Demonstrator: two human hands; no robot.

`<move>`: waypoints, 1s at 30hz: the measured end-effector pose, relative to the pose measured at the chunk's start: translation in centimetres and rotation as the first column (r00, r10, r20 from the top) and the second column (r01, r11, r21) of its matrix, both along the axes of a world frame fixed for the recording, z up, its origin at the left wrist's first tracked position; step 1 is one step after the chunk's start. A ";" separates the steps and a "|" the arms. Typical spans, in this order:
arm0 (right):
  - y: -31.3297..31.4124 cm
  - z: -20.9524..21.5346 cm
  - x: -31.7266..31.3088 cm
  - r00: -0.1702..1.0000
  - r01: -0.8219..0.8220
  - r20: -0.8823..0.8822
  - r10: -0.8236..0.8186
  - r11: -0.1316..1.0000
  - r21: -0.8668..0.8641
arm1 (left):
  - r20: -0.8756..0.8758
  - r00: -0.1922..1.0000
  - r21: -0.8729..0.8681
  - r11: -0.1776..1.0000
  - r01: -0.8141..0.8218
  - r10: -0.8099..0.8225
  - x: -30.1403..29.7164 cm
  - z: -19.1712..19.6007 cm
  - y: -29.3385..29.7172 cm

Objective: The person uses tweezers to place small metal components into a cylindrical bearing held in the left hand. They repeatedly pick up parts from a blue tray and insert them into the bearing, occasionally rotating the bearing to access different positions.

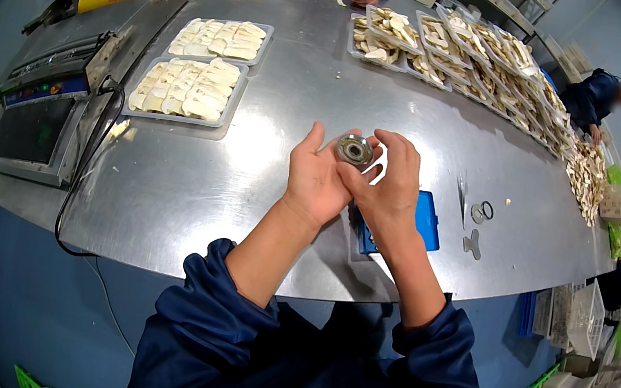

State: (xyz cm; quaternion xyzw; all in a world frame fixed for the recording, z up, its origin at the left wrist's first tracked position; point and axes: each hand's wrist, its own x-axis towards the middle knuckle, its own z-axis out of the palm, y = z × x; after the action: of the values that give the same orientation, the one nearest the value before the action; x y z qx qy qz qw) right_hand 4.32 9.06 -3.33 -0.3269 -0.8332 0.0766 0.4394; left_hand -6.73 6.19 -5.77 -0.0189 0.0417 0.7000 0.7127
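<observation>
Risk: bearing (355, 150) is only held at fingertip level between both hands, above the steel table (262, 185). A slip likely drops it onto the table, where it could roll off the near edge. Left hand (315, 178): fingers up, cupping the bearing's left side, thumb near its lower rim. Right hand (390, 183): fingers curled over its right and top edge, pinching. Hands touch at the heels; bearing sits between the fingertips. Just right of the right hand: blue box (426, 219), partly hidden beneath. Further right: loose rings (482, 213), could get mixed up.
</observation>
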 end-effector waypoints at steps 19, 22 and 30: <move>2.0 5.4 5.8 0.847 -0.329 0.205 0.491 0.786 -0.523 | -0.102 0.930 -0.007 0.935 0.355 -0.354 0.5 1.3 -0.7; 2.6 4.7 5.9 0.806 -0.379 0.224 0.547 0.769 -0.514 | -0.148 0.908 -0.016 0.919 0.394 -0.392 0.8 2.0 -1.1; 0.8 4.6 4.9 0.931 -0.252 0.109 0.349 0.829 -0.499 | -0.089 0.937 0.163 0.923 0.347 -0.337 0.8 1.6 -2.2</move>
State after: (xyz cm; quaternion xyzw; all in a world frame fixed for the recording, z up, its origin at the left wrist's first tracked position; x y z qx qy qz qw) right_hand 9.24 9.90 1.29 -0.2950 -0.8685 0.3152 0.2437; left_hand -5.96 3.95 -4.17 0.0725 0.0034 0.5660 0.8212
